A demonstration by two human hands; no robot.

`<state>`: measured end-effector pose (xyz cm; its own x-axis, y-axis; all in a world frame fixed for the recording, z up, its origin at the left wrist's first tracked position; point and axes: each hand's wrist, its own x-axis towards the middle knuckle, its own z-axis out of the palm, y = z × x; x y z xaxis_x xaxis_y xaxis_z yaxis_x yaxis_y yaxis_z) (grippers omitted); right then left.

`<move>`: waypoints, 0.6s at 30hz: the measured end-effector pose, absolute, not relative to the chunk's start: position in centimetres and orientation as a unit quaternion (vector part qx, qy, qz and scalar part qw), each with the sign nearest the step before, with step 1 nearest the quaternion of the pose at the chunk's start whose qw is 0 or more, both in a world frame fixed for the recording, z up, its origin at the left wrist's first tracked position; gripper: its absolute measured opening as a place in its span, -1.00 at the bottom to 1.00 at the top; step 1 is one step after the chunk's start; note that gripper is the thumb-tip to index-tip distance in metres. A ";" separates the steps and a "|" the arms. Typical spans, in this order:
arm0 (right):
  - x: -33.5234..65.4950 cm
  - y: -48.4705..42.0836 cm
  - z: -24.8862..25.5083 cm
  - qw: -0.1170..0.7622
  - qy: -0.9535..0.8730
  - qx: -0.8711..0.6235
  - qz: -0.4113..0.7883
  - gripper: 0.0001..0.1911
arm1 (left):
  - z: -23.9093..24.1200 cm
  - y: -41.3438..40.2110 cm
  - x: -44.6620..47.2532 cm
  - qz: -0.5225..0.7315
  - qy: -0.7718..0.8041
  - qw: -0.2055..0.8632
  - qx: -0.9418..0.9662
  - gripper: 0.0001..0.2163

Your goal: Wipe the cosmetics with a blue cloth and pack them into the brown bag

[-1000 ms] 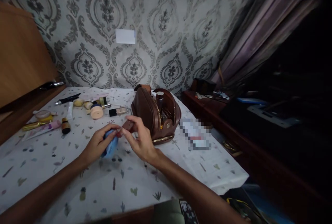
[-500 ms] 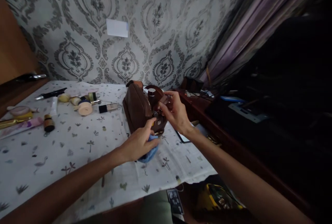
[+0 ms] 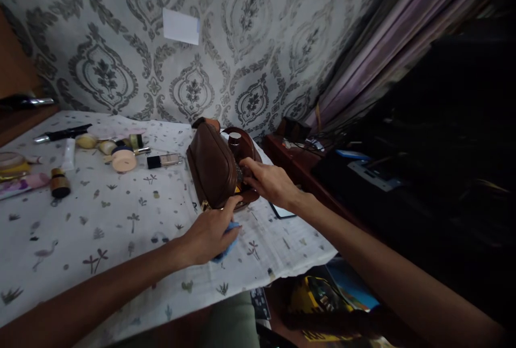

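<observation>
A brown leather cosmetic pouch (image 3: pixel 213 168) stands unzipped on the patterned tablecloth (image 3: pixel 100 219), with a dark bottle (image 3: pixel 235 143) sticking up inside it. My right hand (image 3: pixel 269 182) reaches into the pouch's mouth, fingers curled out of sight inside it. My left hand (image 3: pixel 210 232) rests on the cloth just in front of the pouch, closed over a small blue cloth (image 3: pixel 227 240), its thumb touching the pouch's lower edge.
Several cosmetics lie at the table's far left: a round beige compact (image 3: pixel 123 160), a small amber jar (image 3: pixel 60 184), a slim lipstick tube (image 3: pixel 163 161), a black pen-like stick (image 3: pixel 62 134). A phone (image 3: pixel 284 212) lies right of the pouch. A dark wooden cabinet (image 3: pixel 322 187) stands to the right.
My right hand carried a small brown item from near the blue cloth up to the pouch and has sunk into its opening. My left hand moved with the blue cloth to the pouch's front.
</observation>
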<state>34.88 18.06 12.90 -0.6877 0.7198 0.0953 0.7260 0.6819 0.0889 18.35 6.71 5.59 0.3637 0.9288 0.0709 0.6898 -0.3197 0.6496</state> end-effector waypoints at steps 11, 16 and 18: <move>34.0 17.3 13.9 -0.091 -0.901 -0.380 -0.188 -0.75 | 5.5 7.0 17.9 0.203 0.506 0.256 0.799 -0.47; 34.2 18.0 13.5 -0.086 -0.905 -0.374 -0.182 -0.75 | 5.7 7.0 17.8 0.192 0.508 0.263 0.797 -0.46; 34.3 18.0 13.3 -0.090 -0.906 -0.378 -0.170 -0.75 | 5.8 6.9 17.9 0.190 0.512 0.266 0.794 -0.46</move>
